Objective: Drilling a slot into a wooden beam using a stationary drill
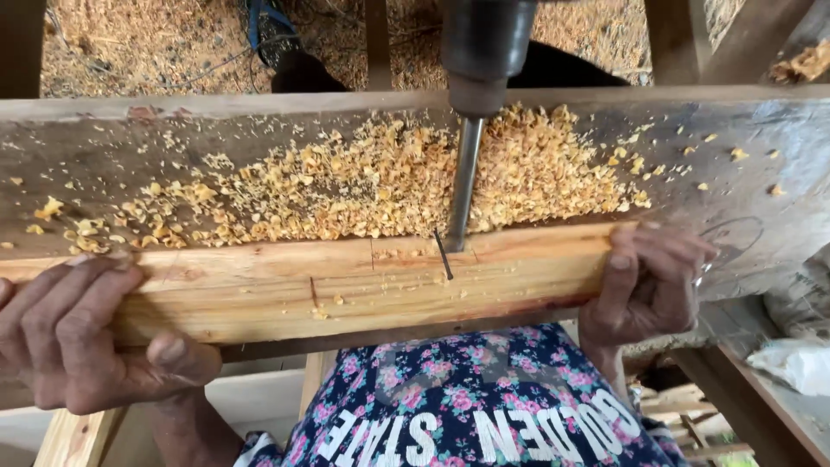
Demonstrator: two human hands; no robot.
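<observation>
Both hands grip a pale beam (346, 285) lying on the worktop (761, 173): left hand (78, 337) and right hand (653, 281) have fingers clamped around its ends. A drill bit (462, 186) meets the beam's top edge, beside shavings (372, 177).

Wood beam (346, 285), frame centre: pale yellow w/ reddish-orange streaks. Shavings (389, 182) above it: golden-yellow. Bench top (104, 147), across upper frame: weathered grey-brown. Drill chuck (480, 52), top centre: dark grey; bit (464, 182) silver-grey. Shirt (484, 398), bottom centre: navy, pink-and-green floral print, white lettering. Bag (795, 363), lower right: white.
</observation>
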